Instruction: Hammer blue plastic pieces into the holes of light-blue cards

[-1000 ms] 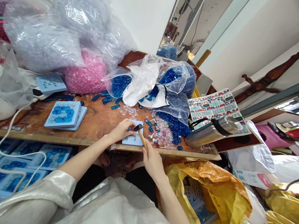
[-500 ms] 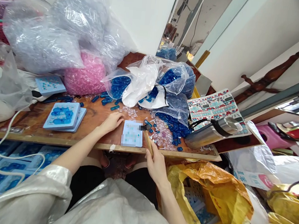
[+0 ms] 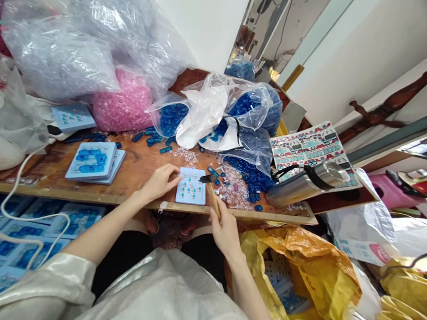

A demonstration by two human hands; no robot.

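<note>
Now that my left hand (image 3: 164,181) is back at the upper left edge of the light blue panel (image 3: 200,194), it sits closer to it than half a second ago, when the fingers are off to the left over the bare wooden table (image 3: 134,165). Its thumb and fingers curl together; whether they pinch a small part, I cannot tell. My right hand (image 3: 226,228) keeps its grasp round the handle of the hammer (image 3: 212,198), the dark head over the panel's upper right. The panel lies flat near the table's front edge, between my hands, small teal pieces spread across its face. Loose clear caps (image 3: 235,189) and blue capsules (image 3: 252,176) lie beside it on the right. A second ago my left fingers cover the panel; with them at its edge, I judge that both hands are at the work on this panel again.
</note>
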